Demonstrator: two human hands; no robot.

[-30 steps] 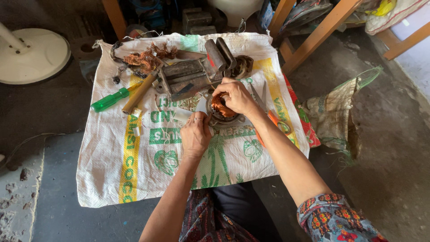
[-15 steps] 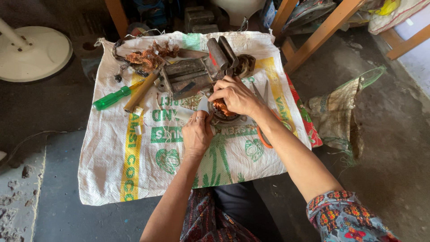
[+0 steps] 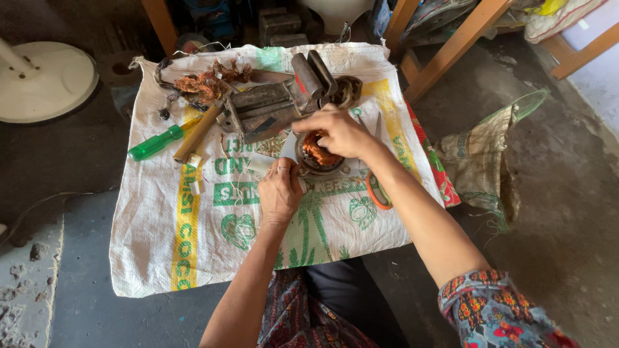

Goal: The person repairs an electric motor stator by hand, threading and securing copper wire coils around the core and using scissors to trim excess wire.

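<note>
Barely shifted since half a second ago: right hand (image 3: 338,132) a touch further over the coil (image 3: 319,149), left hand (image 3: 278,191) unmoved. Coil, copper winding in a round metal ring, flat on the sack (image 3: 193,245), straight ahead of both hands and between them. Right hand from the far side, fingers curled onto the winding's top; left hand from the near side, fingertips pressed to the ring's near rim, grip partly hidden. Right nearer the copper. Vise (image 3: 271,106) just beyond; green screwdriver (image 3: 155,143) well left.
</note>
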